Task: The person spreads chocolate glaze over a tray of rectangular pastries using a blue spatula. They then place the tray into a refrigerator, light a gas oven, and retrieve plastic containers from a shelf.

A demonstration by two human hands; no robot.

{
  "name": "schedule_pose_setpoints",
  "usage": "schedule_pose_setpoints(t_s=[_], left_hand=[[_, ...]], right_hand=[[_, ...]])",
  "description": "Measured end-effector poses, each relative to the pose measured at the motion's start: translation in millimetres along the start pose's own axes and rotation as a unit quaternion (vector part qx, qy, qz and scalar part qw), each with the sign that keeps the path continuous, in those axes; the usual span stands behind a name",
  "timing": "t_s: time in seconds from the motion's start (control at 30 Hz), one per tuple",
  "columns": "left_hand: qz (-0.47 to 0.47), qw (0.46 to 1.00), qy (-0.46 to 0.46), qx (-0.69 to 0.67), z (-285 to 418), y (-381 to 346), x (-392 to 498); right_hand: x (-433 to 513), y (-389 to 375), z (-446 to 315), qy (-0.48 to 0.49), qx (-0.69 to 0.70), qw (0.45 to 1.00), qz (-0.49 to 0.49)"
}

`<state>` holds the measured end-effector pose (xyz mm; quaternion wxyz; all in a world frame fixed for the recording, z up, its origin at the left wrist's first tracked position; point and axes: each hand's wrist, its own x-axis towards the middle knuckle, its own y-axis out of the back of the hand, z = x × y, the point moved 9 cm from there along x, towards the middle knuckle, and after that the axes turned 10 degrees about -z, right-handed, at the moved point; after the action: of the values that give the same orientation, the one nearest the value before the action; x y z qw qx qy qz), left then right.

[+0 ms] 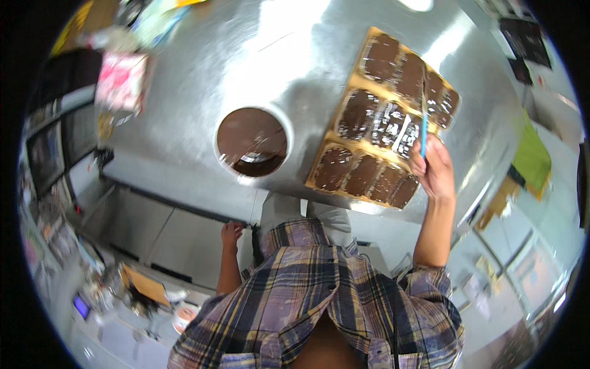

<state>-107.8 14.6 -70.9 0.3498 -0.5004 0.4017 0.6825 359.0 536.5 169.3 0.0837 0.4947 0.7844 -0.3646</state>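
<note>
My right hand [433, 159] grips the blue handle of a thin tool [423, 131] over the right side of a tan tray or board [354, 84]. The tool's narrow far end reaches across the back row; blur hides what kind of tip it has. Three rows of oblong pieces coated in glossy dark chocolate [357, 113] fill the tray. To its left stands a round white tub [289, 133] of liquid chocolate [251, 131]. My left hand [232, 234] hangs beside my body, below the table's front edge, with loosely bent fingers and nothing visible in it.
The tub and tray rest on a shiny metal table [193, 106]. A pink and white package [122, 80] and plastic bags [159, 23] lie at the far left. A green cloth-like item [532, 157] is off to the right. Behind my left side is a cluttered counter [120, 339].
</note>
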Motion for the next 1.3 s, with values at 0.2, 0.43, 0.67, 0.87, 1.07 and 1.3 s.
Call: schedule_pose_setpoints(t_s=[0.2,0.43,0.67,0.87,1.07,1.3], left_hand=[[0.013,0.995,-0.042,-0.093,-29,-22,-12],[0.042,0.977,-0.064,-0.197,-131,9,-40],[0.098,0.956,-0.008,-0.276,-222,37,-69],[0.03,0.972,-0.026,-0.23,-231,84,-40],[0.016,0.953,-0.087,-0.29,-180,175,-7],[0.021,0.967,-0.103,-0.231,-138,232,2]], right_hand=[[-10,-87,-32,-0.004,-0.346,0.936,-0.06],[1,-172,2,-0.004,-0.298,0.942,-0.156],[-10,-169,42,0.002,-0.283,0.952,-0.113],[-59,-189,36,0.133,-0.656,0.741,0.047],[-58,-224,52,0.127,-0.762,0.622,0.128],[-80,-248,73,0.024,-0.852,0.506,0.133]])
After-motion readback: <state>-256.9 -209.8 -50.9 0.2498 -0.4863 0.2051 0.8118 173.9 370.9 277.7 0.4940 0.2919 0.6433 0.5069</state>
